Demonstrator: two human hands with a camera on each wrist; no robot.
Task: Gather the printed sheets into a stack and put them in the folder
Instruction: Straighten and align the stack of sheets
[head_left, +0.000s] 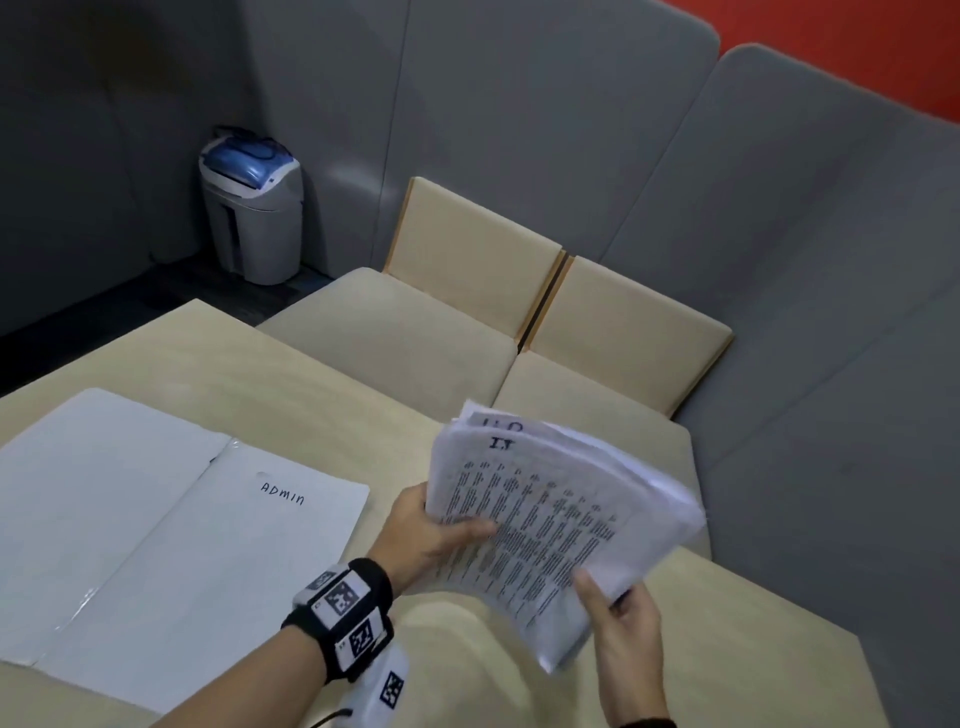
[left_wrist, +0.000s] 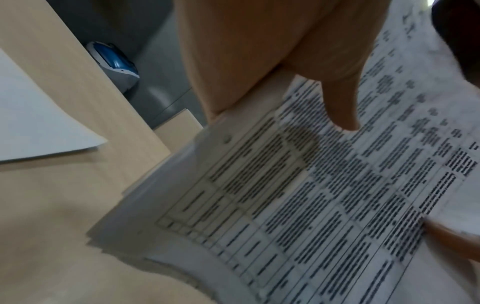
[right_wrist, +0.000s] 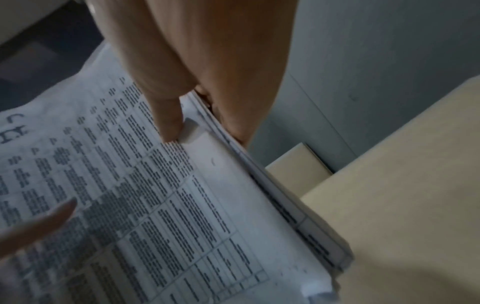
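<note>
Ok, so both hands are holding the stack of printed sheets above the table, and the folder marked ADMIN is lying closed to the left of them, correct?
Not quite: the folder lies open, not closed; the head view shows both leaves spread flat on the table. The rest holds: the left hand and right hand hold the stack of printed sheets above the table, and the folder marked ADMIN lies to their left.

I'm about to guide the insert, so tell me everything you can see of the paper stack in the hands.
The stack of printed sheets is white paper with dense tabular black text, handwriting on its far end, edges fanned and uneven. It is held above the table, bowed, the left hand and right hand each gripping an edge, thumbs on top.
</note>
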